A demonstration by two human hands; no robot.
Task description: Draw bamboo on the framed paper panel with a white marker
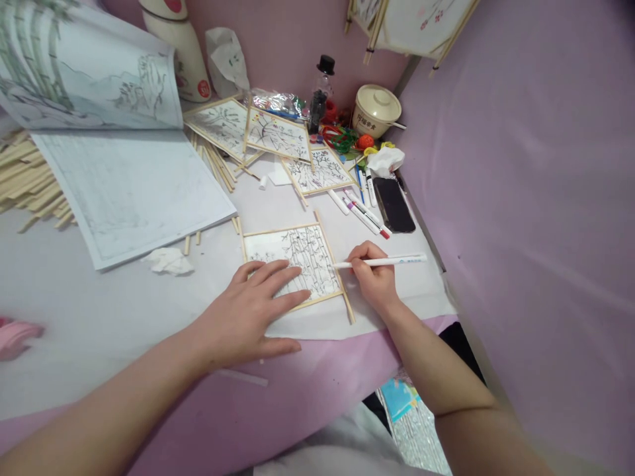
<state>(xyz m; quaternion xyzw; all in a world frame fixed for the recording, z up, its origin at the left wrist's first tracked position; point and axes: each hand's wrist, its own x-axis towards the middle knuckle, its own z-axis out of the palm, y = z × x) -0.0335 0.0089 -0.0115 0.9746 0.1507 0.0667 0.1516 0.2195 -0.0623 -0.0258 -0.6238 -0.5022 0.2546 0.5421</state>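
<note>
A small panel (312, 254) with a bamboo line drawing lies flat on the table, edged by thin wooden sticks. My left hand (248, 307) rests spread over its lower left part, fingers apart, hiding some of the drawing. At the panel's right edge, my right hand (373, 277) is closed around a slim white pen (404, 260). The pen's tip points left and is at or just over the right stick of the frame; whether it touches cannot be made out.
An open picture book (143, 192) and wooden sticks (34, 178) lie left. Behind are finished-looking framed drawings (280, 135), markers (364, 218), a black phone (394, 205), a lidded pot (377, 109) and a white bottle (181, 53). Crumpled tissue (170, 261) sits near the book.
</note>
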